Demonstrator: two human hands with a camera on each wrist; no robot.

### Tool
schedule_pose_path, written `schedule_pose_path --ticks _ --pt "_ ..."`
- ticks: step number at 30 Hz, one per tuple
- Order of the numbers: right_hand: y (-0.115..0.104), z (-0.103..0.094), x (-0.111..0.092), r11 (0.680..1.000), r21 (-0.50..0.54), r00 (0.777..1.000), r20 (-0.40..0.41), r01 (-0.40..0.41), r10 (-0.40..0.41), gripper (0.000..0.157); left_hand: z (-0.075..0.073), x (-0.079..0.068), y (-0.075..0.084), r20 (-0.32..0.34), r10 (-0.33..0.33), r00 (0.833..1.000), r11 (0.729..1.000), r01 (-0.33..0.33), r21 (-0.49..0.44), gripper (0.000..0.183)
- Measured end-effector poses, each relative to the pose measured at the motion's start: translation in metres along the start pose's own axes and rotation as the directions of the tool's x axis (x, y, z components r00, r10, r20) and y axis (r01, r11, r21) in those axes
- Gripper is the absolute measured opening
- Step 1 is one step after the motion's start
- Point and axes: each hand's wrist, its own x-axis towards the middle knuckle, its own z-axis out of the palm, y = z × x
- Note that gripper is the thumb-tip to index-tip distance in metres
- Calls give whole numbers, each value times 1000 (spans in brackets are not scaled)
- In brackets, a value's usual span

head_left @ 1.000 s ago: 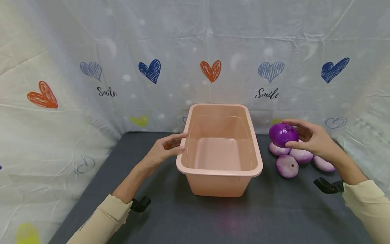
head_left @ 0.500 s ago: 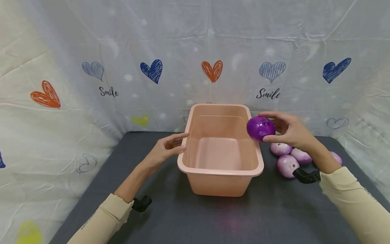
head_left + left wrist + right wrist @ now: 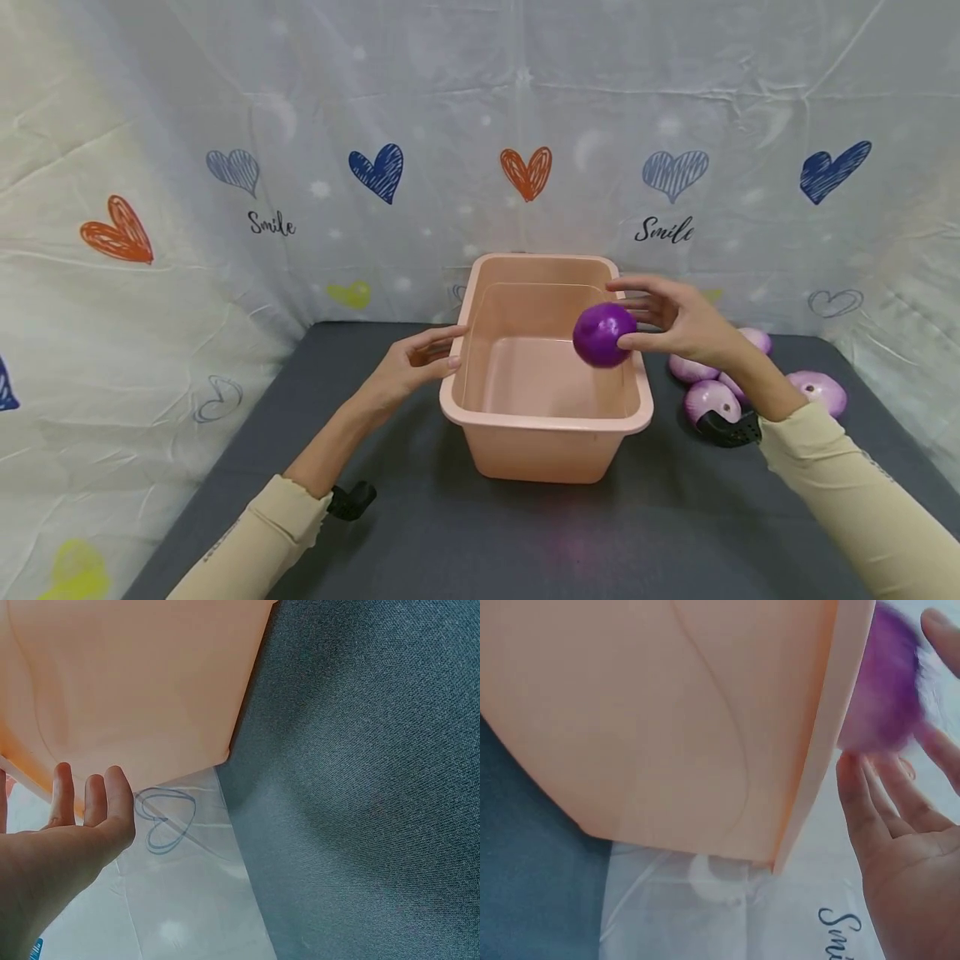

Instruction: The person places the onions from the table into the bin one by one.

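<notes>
A glossy purple red onion (image 3: 600, 335) is over the right part of a peach plastic tub (image 3: 540, 454) in the head view. My right hand (image 3: 686, 325) is beside it with straight, spread fingers above the tub's right rim. In the right wrist view the onion (image 3: 885, 682) is blurred, partly hidden by the rim, and the thumb stands apart from it. My left hand (image 3: 405, 375) rests its fingertips at the tub's left rim. The left wrist view shows the fingers of that hand (image 3: 67, 847) relaxed beside the tub wall (image 3: 142, 682).
Several paler purple onions (image 3: 712, 402) lie on the dark tabletop (image 3: 420, 542) right of the tub, partly behind my right wrist. A white curtain (image 3: 442, 100) printed with hearts hangs behind the tub and along the sides.
My right hand has carried the onion left from over the other onions to above the tub, and its fingers have spread away from it. My left hand has stayed at the rim.
</notes>
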Motion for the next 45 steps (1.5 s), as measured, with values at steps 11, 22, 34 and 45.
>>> schedule_pose_path --ticks 11,22,34,45 --pt "6 -22 -36 993 -85 988 -134 -86 74 44 1 2 -1 8 17 1000 1000 -17 1 56" --pt "19 -41 -81 976 -139 973 -183 -169 143 38 -3 -3 -5 16 38 999 999 -38 11 54" --pt "38 -49 -124 962 -184 966 -196 -203 166 37 -2 -2 -7 15 42 999 999 -42 15 54" --pt "55 -40 -160 935 -216 944 -233 -283 232 56 -1 0 -6 21 38 999 999 -38 11 54"
